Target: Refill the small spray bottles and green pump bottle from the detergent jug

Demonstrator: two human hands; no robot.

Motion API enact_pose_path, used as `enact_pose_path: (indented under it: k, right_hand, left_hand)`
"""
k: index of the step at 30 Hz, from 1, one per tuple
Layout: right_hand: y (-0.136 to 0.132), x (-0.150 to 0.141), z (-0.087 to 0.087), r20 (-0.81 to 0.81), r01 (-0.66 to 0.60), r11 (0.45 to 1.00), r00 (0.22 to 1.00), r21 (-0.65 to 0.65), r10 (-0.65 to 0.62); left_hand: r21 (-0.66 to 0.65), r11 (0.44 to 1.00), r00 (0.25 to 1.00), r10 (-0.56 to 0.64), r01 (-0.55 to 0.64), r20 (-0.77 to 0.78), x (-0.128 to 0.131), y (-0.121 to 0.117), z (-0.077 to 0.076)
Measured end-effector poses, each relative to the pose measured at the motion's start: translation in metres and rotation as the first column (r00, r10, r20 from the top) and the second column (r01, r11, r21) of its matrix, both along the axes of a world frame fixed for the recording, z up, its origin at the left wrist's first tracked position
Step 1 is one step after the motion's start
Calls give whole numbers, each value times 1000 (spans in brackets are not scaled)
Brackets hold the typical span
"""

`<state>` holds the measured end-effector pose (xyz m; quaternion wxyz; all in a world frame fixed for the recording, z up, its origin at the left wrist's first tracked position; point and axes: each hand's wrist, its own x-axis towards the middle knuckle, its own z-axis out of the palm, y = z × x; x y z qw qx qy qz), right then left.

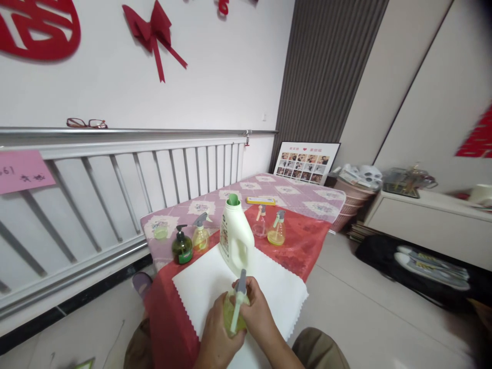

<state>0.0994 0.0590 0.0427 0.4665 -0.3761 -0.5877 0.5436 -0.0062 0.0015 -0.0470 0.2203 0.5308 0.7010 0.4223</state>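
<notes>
Over the near part of a white cloth (282,287), my left hand (216,330) is wrapped round the body of a spray bottle (227,312) with yellow-green liquid. My right hand (259,307) closes around its neck, just under the grey and pale green trigger head, which points toward me. Just beyond my hands stands a pale jug (236,236) with a handle and a green piece in its mouth. To its left are a dark green pump bottle (182,249) and another spray bottle (200,237). Right of the jug stand a clear spray bottle (260,225) and one with yellow liquid (277,236).
A red cloth (307,230) lies over the purple patterned table (286,189). A pale green cap (160,233) sits at the table's left, and a yellow-edged flat item (260,201) lies at the back. White railings (154,177) run along the left; a pink basket (348,202) stands beyond the table.
</notes>
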Motion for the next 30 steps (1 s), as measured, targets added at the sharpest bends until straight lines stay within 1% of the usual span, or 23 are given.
enact_pose_path:
  k: [2,4,6,8,10,12,14,16,17,19,22,24,25,26,30]
  right_hand:
    - [1,-1,3,9,-2,1000,1000,19,2]
    - [1,5,7,17,-48,999,999,12,48]
    - [1,15,12,18,-145,989,989,-25,145]
    - [2,24,16,18,-248,967,968,-61,249]
    - [4,28,17,20,-305,951,952,-57,307]
    - [7,26,14,9,-285,959,959,-14,285]
    - [8,18,9,0,-199,980,980,13,199]
    - [8,12,5,10,-109,994,994,7,109]
    - [7,10,3,17,-90,996,996,0,90]
    - [6,12,4,7,-111,994,994,4,111]
    - [5,21,8,-5,-227,973,974,26,228]
    - [5,25,9,30,-287,958,958,21,287]
    - [6,25,8,54,-292,956,955,15,291]
    - [6,24,6,74,-270,963,961,11,268]
    - [7,12,-3,93,-78,997,993,24,76]
  left_hand:
    - [4,1000,1000,-11,11,15,-1,0,-2]
    - [5,1000,1000,-20,20,23,-2,1,-6]
    - [7,1000,999,-18,18,28,-3,1,-9]
    - [-4,1000,999,-16,16,38,-3,2,-12]
    - [-35,999,999,-9,11,41,-2,2,-13]
    - [-59,998,999,13,-11,30,-1,1,-12]
    - [-58,998,999,20,-19,26,0,1,-10]
    - [-27,1000,999,12,-10,40,0,1,-8]
    - [-15,1000,999,0,1,51,-1,1,-7]
    - [-3,1000,998,-11,12,68,-1,1,-7]
    - [-52,999,998,-9,12,59,-1,2,-8]
    - [-86,996,999,-8,12,47,-1,2,-9]
    - [-93,996,999,-9,13,44,-1,2,-9]
    - [-89,996,999,-7,11,45,-1,2,-9]
    - [-47,999,998,-11,14,64,0,1,-3]
